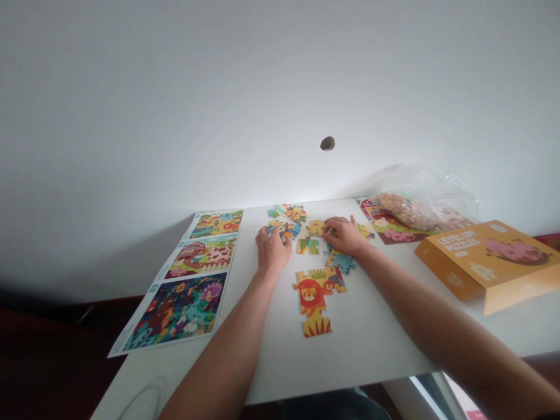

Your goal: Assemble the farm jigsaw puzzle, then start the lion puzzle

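My left hand (273,251) is on the table, its thumb and fingers bent around the near edge of a blue puzzle piece (288,229) in a small cluster. My right hand (345,234) has its fingers curled down on a yellow puzzle piece (315,228), partly hiding it. Between the hands lies a green and yellow puzzle piece (308,245). Blue puzzle pieces (340,260) lie below my right wrist. Nearer me, a joined group of pieces shows a red-maned lion (310,294). More loose pieces (287,212) lie beyond my left hand.
A picture sheet (202,256) with three printed scenes lies along the left edge of the white table (280,356). To the right stand an orange puzzle box (485,256) and a clear plastic bag of pieces (411,210) on a farm picture (389,229). A wall with a hole (327,143) rises behind.
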Available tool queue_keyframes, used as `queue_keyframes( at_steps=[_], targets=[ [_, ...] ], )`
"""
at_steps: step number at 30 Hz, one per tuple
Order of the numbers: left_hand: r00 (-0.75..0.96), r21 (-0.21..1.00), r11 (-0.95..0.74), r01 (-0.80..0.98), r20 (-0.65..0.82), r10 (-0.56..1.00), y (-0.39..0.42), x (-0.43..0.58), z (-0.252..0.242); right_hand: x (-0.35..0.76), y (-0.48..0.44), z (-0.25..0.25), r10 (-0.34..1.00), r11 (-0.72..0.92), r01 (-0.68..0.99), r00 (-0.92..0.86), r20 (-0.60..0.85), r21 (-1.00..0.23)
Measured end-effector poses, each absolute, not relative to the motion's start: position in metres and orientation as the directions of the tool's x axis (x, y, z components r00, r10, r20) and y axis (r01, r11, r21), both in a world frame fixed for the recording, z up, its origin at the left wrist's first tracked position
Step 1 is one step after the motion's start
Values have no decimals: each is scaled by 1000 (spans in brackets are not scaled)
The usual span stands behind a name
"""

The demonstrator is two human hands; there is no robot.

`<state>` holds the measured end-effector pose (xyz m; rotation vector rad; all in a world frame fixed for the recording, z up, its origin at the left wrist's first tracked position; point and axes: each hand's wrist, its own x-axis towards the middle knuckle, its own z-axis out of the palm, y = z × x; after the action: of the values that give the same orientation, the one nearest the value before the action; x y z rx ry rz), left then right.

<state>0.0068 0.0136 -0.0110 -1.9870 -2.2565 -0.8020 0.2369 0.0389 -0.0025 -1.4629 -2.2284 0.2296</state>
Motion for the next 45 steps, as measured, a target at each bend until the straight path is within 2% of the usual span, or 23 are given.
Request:
queue_keyframes(
  at_steps=[5,10,13,16,19,27,29,32,37,41,43,45],
  targets=[
    [-126,426,-57,903,389,912,18,5,-11,238,42,-6,906,405,824,-301,299,-396],
    [33,346,-189,919,409,912,12,11,-6,235,42,-6,891,438,807,-331,312,-396],
    [-8,311,-114,943,365,931,7,13,-2,234,40,-3,861,461,792,-290,417,-401],
    [-164,296,72,953,299,940,3,13,0,235,38,0,830,441,791,-179,528,-424],
    [-251,276,177,945,259,933,2,12,0,238,38,0,819,402,793,-88,566,-458],
    [-178,316,64,947,349,920,9,6,-5,244,41,-3,836,202,861,98,541,-467],
    [-176,360,37,932,361,916,10,4,-6,244,42,-4,856,207,861,70,511,-464],
    [-173,451,-26,892,393,903,11,5,-5,243,44,-7,871,296,840,-41,490,-456],
    [-67,592,-257,764,468,881,10,9,-2,237,42,-8,869,437,794,-251,427,-422],
    [82,552,-396,734,507,858,11,7,0,237,37,-3,862,474,781,-319,393,-406],
    [19,521,-307,796,485,874,11,4,0,238,33,1,854,493,782,-351,383,-382],
    [-153,519,-84,851,397,905,12,0,-1,238,29,4,837,531,774,-416,355,-344]
  ],
)
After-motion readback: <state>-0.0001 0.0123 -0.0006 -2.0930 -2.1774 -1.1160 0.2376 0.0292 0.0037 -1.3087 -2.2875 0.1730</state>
